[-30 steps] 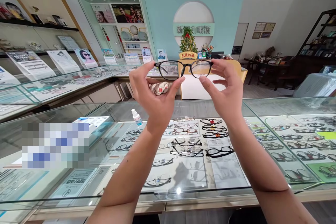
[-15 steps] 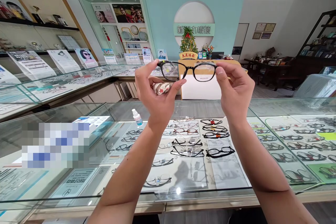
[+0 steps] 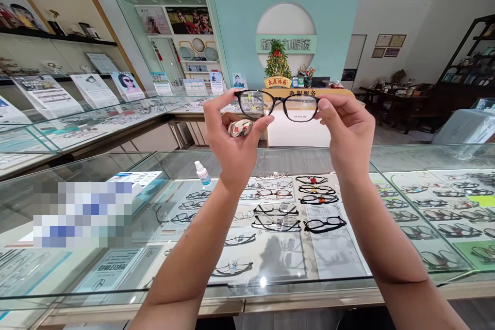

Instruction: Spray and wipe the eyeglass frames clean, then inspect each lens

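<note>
A pair of black-framed eyeglasses is held up at about eye level above the glass counter, its clear lenses facing me. My left hand grips the left end of the frame, index fingertip at the upper corner and thumb near the lens's lower edge. A crumpled white cloth with red marks is tucked into that same hand's curled fingers. At the other end, my right hand pinches the frame's corner between thumb and fingers. The folded-back temples are mostly hidden.
A small white spray bottle stands on the glass display counter, left of my forearms. Several rows of eyeglasses lie inside under the glass. Beyond are a cashier desk and a second glass counter at the left.
The eyeglasses have tilted slightly, and more of the desk's lettering shows above them. My left hand has shifted a little to the right. Both hands keep their hold.
</note>
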Demonstrator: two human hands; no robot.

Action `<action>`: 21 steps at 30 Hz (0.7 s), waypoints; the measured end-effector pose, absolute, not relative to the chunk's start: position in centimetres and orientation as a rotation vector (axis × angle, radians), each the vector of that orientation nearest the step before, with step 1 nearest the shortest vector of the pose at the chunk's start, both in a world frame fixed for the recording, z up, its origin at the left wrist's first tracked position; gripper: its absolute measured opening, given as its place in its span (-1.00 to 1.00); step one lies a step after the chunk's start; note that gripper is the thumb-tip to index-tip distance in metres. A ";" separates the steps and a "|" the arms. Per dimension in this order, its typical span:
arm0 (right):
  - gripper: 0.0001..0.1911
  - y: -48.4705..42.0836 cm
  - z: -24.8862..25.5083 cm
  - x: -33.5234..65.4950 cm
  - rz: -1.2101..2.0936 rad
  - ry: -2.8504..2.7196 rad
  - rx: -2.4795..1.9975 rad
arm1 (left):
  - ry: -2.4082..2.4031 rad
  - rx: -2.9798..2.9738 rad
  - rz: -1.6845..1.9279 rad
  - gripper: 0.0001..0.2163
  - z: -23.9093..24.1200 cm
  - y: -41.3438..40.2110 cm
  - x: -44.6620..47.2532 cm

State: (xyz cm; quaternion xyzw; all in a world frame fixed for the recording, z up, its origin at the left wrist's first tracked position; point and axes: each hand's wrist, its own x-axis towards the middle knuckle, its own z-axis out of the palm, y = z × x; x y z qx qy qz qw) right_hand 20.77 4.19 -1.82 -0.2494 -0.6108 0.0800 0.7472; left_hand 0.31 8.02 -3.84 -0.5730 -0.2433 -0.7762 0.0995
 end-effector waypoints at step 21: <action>-0.66 5.5 -1.4 21.7 0.603 -1.164 -0.520 | -0.741 -1.734 -2.393 -0.37 -3.7 6.5 1.4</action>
